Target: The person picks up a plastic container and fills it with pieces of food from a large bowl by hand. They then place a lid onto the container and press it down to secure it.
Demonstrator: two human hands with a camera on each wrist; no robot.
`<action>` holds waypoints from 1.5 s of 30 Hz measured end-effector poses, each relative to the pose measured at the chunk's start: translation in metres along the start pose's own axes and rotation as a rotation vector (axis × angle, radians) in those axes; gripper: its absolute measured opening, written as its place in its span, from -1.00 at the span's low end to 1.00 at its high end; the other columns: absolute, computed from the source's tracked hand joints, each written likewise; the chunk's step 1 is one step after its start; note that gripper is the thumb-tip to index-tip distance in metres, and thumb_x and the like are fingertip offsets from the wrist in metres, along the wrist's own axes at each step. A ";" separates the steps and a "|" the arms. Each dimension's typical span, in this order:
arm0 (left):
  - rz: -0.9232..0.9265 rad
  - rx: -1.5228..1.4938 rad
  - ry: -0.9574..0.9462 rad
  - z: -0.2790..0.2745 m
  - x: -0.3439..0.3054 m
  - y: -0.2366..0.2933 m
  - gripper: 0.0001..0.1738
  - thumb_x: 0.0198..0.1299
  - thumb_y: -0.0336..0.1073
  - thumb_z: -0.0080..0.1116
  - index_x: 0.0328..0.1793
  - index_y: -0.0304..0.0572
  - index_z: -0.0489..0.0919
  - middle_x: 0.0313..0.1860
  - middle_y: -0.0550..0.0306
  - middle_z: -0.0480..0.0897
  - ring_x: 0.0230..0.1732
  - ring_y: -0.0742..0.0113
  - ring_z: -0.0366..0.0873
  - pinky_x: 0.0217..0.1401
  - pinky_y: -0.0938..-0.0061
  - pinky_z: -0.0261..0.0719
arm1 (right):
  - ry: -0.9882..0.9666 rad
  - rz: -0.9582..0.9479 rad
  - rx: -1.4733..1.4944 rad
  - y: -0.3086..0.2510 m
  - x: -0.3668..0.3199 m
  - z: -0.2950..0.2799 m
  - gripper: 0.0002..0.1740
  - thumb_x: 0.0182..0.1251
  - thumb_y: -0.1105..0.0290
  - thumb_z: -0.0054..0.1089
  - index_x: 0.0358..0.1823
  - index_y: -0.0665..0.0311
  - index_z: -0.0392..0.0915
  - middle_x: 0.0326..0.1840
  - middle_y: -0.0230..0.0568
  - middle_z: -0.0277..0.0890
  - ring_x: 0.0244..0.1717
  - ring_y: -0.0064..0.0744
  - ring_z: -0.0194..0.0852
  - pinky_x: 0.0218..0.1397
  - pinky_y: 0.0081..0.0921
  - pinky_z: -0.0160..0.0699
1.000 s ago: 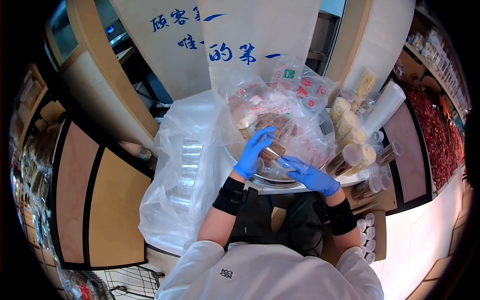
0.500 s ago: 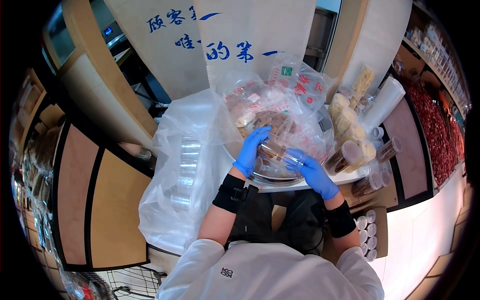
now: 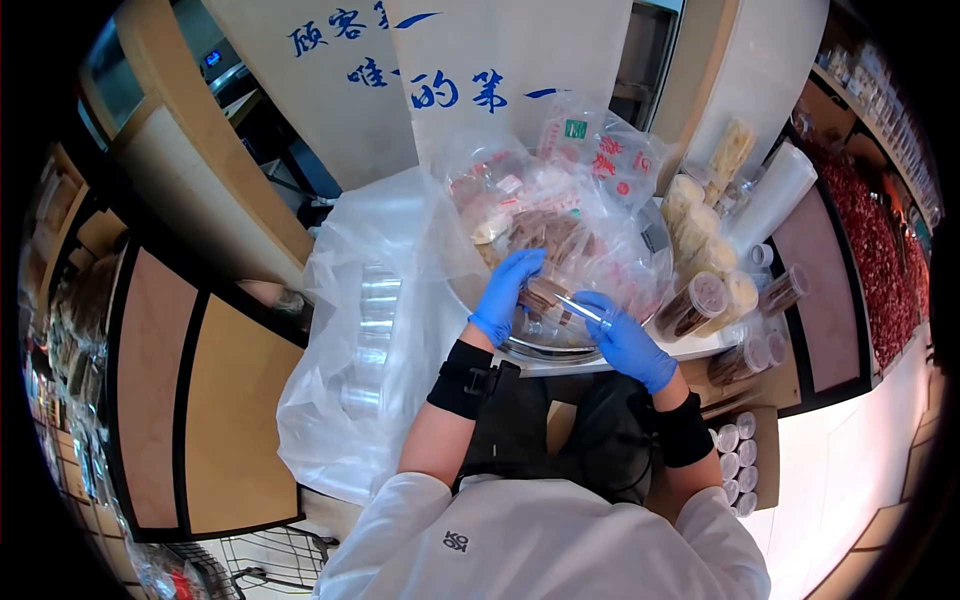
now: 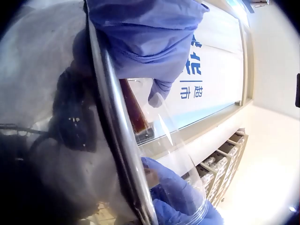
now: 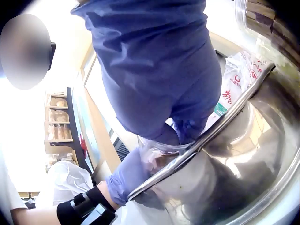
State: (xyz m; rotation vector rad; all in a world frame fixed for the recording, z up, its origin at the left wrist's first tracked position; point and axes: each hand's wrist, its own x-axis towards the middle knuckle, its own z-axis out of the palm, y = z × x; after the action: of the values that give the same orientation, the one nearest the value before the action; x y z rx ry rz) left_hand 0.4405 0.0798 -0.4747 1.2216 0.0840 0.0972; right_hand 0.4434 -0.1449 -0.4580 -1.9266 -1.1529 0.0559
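Blue characters run across a white sign behind the steel bowl, which sits on a shop counter. Left of the bowl slumps a big plastic bag with stacked empty containers showing through it.

Over the bowl's left half, the left hand, in a blue glove, reaches forward with the wrist straight. Its fingers are bent down and closed on brown strips at the mouth of the clear jar. The left wrist view shows a fingertip and a strip inside the jar's wall.

The jar lies tilted across the middle of the bowl, just above its rim. The right hand, also gloved, comes in from the bowl's right edge and wraps its fingers round the jar's lower end.

Judging by this, the step in hand is packing strips into the jar. The next move calls for sliding them down lengthwise while the right hand keeps the mouth turned toward the left.

Right of the bowl stand filled jars.
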 end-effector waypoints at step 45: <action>0.036 -0.012 -0.090 -0.002 0.003 -0.006 -0.60 0.27 -0.17 -0.01 0.15 -0.19 0.57 -0.01 0.25 0.56 0.00 0.44 0.46 0.14 0.53 0.40 | 0.043 0.440 1.102 -0.010 0.004 -0.005 -0.40 0.34 0.62 0.04 0.41 0.42 0.18 0.46 -0.18 0.17 0.37 -0.41 0.25 0.43 -0.49 0.24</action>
State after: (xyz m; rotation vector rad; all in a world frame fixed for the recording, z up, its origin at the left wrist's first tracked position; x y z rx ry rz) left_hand 0.4432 0.0796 -0.4805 1.2141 -0.0171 0.0735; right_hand 0.4411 -0.1437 -0.4468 -1.1138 -0.4409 0.7230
